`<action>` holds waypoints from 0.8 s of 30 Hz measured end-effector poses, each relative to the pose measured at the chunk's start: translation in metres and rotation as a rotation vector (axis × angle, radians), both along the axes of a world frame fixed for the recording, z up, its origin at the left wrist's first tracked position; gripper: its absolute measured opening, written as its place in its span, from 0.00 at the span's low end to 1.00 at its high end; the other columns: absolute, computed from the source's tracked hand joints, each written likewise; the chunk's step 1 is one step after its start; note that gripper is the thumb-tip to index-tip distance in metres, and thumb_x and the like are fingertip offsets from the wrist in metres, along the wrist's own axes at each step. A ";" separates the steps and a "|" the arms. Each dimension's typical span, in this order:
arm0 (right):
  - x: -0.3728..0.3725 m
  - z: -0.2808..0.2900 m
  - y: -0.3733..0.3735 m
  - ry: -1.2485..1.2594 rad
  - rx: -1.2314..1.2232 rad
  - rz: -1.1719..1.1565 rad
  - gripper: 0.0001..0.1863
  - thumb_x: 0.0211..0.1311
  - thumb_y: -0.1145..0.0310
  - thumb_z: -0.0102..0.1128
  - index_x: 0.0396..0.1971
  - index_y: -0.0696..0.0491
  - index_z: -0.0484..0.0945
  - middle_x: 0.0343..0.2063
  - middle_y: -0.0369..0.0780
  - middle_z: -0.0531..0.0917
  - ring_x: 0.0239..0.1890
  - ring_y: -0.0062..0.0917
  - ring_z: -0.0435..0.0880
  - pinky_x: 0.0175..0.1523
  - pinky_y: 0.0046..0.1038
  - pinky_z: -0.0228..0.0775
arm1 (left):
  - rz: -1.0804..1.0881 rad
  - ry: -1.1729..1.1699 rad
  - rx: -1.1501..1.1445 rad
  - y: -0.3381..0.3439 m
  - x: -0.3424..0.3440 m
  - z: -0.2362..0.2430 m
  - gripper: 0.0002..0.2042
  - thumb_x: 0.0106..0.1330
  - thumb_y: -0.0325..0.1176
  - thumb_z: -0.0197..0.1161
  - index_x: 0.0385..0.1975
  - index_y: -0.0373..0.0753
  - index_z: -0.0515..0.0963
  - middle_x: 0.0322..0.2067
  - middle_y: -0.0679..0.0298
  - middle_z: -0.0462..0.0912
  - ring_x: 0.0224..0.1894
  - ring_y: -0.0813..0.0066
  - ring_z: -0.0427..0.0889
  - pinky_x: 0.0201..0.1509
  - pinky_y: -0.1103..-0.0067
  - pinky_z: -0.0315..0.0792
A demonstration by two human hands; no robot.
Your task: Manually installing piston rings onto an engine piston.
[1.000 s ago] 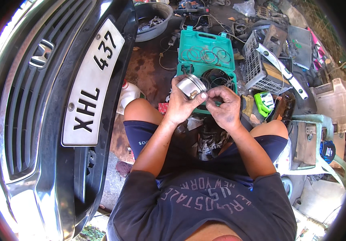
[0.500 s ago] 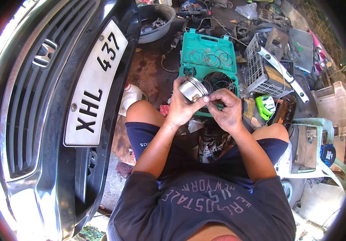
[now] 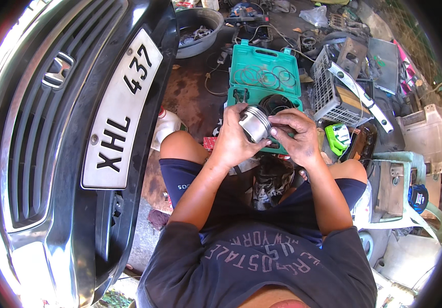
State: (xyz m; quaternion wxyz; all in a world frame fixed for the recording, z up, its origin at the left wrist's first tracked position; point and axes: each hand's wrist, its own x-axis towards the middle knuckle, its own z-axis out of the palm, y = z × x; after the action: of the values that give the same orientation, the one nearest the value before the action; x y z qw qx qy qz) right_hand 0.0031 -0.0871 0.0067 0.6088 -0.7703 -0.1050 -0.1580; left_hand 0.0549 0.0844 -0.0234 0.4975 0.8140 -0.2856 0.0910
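A shiny metal piston (image 3: 254, 127) with ring grooves near one end is held above my lap. My left hand (image 3: 232, 139) wraps round its left side and underneath, the thumb along the lower edge. My right hand (image 3: 299, 137) has its fingers bent against the grooved end, thumb and fingertips pressing at its rim; any ring pinched there is too small to make out. Just beyond the hands lies an open green plastic case (image 3: 239, 56). Several thin rings (image 3: 268, 77) rest in its lid, and dark coiled parts (image 3: 277, 102) in its base, partly hidden by my hands.
A car front bumper (image 3: 151, 128) rises along my left. At the back left stands a grey basin (image 3: 200, 46) of parts. To the right are a grey crate (image 3: 328, 100), a bright green container (image 3: 338, 138) and a pale green chair (image 3: 416, 169). A white jug (image 3: 167, 126) stands by my left knee.
The piston and both hands have shifted slightly right and down. The piston has turned a little, and my right fingers have moved from its lower edge up along the grooved end.
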 end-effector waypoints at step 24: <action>-0.005 0.009 0.010 0.007 -0.147 -0.153 0.09 0.48 0.84 0.61 0.31 0.59 0.79 0.29 0.37 0.79 0.30 0.17 0.80 0.34 0.18 0.73 | 0.031 -0.061 0.070 -0.005 -0.004 -0.002 0.40 0.36 0.33 0.78 0.51 0.37 0.60 0.46 0.50 0.68 0.46 0.50 0.75 0.46 0.65 0.74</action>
State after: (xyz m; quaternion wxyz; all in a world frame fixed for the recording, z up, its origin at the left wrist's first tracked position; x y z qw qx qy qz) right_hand -0.0021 -0.0774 0.0156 0.5372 -0.8192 -0.0549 -0.1932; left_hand 0.0508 0.0799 -0.0250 0.4582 0.8322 -0.2910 0.1133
